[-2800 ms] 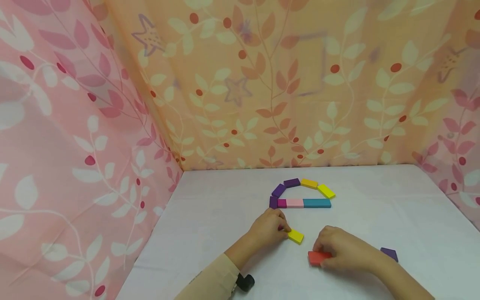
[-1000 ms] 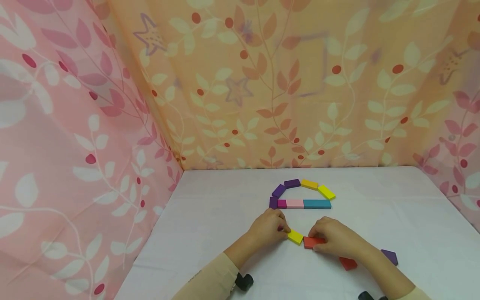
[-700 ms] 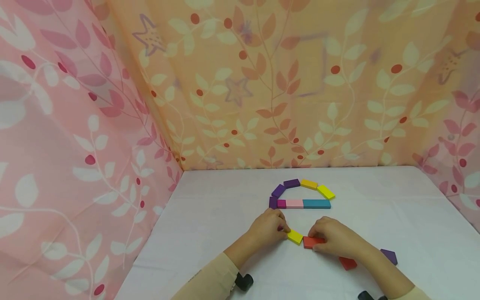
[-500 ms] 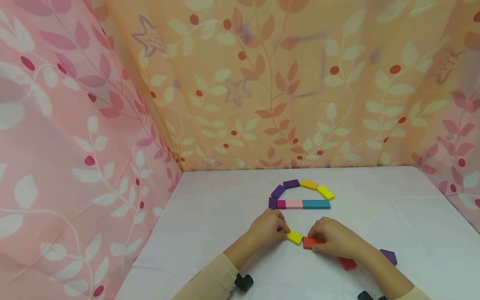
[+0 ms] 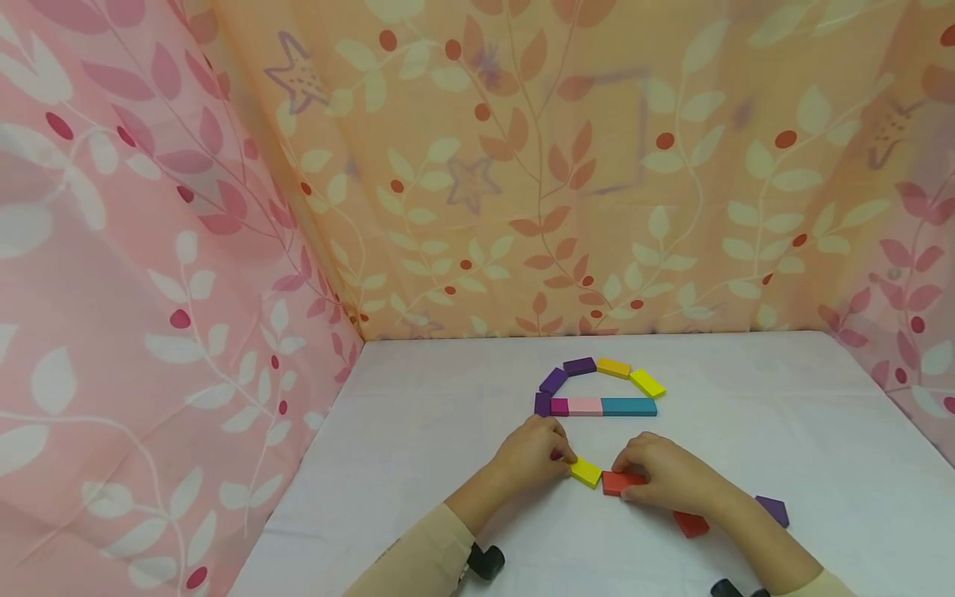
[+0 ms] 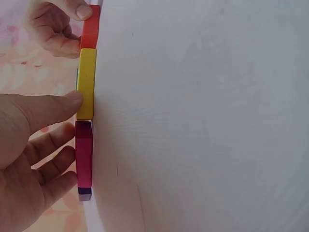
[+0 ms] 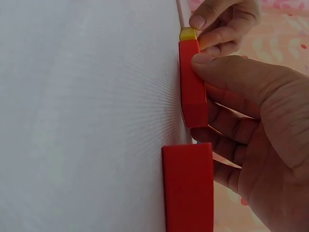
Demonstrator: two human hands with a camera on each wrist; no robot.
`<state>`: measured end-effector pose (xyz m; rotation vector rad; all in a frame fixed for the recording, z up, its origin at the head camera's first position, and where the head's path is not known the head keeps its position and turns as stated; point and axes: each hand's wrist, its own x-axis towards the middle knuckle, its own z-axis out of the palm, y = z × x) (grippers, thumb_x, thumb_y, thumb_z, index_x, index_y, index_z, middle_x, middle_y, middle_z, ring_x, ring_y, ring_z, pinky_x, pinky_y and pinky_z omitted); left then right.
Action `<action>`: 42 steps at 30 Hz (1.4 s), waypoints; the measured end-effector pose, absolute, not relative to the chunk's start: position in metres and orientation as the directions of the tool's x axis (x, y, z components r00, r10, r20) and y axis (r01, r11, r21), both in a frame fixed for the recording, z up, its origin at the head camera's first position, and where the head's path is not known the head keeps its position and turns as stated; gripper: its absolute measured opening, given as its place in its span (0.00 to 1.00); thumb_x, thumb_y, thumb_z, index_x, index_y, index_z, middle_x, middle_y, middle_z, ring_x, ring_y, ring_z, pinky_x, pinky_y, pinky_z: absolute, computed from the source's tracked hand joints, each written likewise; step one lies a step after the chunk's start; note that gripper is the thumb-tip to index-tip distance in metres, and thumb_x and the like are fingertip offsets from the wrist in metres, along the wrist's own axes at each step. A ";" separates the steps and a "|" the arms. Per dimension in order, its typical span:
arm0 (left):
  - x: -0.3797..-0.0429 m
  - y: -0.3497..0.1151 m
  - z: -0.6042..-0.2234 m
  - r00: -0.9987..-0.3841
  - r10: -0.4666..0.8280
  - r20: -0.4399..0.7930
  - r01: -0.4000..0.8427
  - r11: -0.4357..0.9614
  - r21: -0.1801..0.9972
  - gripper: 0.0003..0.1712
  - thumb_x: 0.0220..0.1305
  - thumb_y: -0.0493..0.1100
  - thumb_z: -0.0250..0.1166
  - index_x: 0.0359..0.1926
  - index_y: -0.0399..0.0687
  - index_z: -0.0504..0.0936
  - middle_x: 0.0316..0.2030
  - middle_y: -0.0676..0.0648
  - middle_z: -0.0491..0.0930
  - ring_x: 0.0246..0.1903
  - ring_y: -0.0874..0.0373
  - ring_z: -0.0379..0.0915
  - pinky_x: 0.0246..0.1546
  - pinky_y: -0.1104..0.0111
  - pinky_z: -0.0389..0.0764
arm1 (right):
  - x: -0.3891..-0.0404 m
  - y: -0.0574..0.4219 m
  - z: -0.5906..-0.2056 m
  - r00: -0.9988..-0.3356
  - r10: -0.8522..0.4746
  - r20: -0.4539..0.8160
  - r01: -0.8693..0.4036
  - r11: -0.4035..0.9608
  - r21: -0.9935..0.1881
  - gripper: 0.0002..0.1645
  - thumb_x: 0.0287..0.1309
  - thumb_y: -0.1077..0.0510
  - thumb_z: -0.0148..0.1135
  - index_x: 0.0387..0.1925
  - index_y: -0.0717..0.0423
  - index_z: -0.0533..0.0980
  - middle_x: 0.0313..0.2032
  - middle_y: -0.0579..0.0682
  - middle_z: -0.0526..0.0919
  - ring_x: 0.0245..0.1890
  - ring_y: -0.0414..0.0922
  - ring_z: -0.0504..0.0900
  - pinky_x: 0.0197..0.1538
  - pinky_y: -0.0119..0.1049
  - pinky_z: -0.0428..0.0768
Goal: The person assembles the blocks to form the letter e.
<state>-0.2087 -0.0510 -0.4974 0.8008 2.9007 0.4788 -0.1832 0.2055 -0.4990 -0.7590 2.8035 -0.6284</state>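
My left hand [image 5: 531,454] holds a yellow block [image 5: 586,472] on the table, thumb on its near side. The left wrist view shows a magenta block [image 6: 84,154] end to end with it, by my other fingers. My right hand [image 5: 667,473] grips a red block [image 5: 621,483] between thumb and fingers; its left end meets the yellow block's right end. A second red block [image 5: 690,524] lies apart, partly behind my right wrist. Beyond the hands, several purple and yellow blocks form an arch over a straight row ending in a blue block [image 5: 630,407].
A loose purple block [image 5: 773,510] lies right of my right forearm. White cloth covers the table [image 5: 418,390]. Patterned curtains rise at its back [image 5: 477,232] and left [image 5: 149,274]. Black wrist devices show near the sleeves, one at the left wrist [image 5: 488,563].
My right hand has brought the red block left and away from me, up to the yellow block, uncovering the second red block. Over the last second both hands stay still.
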 end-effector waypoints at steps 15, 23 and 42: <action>-0.201 -0.050 -0.497 -0.855 0.518 -0.004 0.491 0.814 0.311 0.11 0.60 0.53 0.76 0.45 0.66 0.91 0.39 0.64 0.77 0.43 0.68 0.67 0.45 0.77 0.76 | -0.186 0.209 -0.504 -0.863 -0.499 -0.081 -0.405 0.778 -0.480 0.19 0.49 0.38 0.79 0.43 0.33 0.85 0.38 0.29 0.80 0.44 0.36 0.75 0.51 0.42 0.82; -0.194 -0.042 -0.501 -0.836 0.549 0.023 0.535 0.803 0.261 0.14 0.61 0.53 0.76 0.48 0.66 0.90 0.45 0.63 0.80 0.49 0.66 0.71 0.54 0.73 0.77 | -0.184 0.211 -0.504 -0.855 -0.515 -0.065 -0.425 0.767 -0.481 0.18 0.50 0.39 0.78 0.43 0.35 0.85 0.38 0.28 0.80 0.44 0.36 0.75 0.51 0.41 0.82; -0.193 -0.014 -0.495 -0.774 0.633 0.030 0.619 0.746 0.245 0.20 0.60 0.58 0.75 0.53 0.66 0.88 0.48 0.64 0.82 0.52 0.67 0.71 0.57 0.73 0.74 | -0.191 0.227 -0.496 -0.853 -0.521 0.026 -0.473 0.752 -0.459 0.14 0.56 0.43 0.75 0.44 0.39 0.86 0.40 0.28 0.82 0.46 0.36 0.77 0.52 0.41 0.82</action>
